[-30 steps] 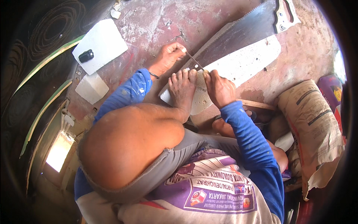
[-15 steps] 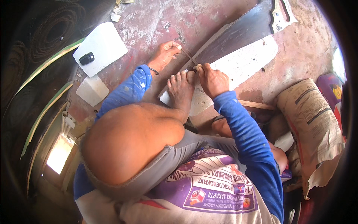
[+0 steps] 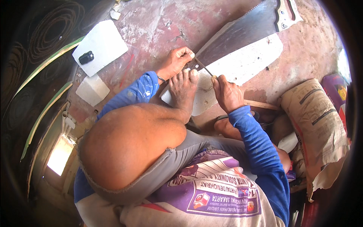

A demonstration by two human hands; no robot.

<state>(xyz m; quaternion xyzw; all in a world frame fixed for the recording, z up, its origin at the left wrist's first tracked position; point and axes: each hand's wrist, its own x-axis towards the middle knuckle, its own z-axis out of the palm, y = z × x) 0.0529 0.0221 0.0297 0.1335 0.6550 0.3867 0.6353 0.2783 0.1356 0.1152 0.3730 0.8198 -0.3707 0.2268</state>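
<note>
My left hand (image 3: 177, 60) pinches the upper end of a thin dark rod (image 3: 203, 66), perhaps a file, just beyond my toes. My right hand (image 3: 228, 94) grips its lower end, so the rod slants between both hands across the edge of a large handsaw blade (image 3: 245, 30). The saw lies flat, its pale handle (image 3: 283, 19) at the upper right, along a long white slab (image 3: 253, 60). My bare left foot (image 3: 181, 90) rests on the near end of the slab; what lies under the toes is hidden.
At the upper left lie a white board (image 3: 106, 41) with a small black object (image 3: 86, 56) on it, a smaller pale piece (image 3: 92, 90) and curved green strips (image 3: 51, 60). A torn paper sack (image 3: 310, 113), a purple bag (image 3: 334, 92) and a wooden strip (image 3: 261, 104) are on the right.
Both hands and the rod have shifted down and to the right since half a second ago, after a slight move up and left before that. The saw stays in place.
</note>
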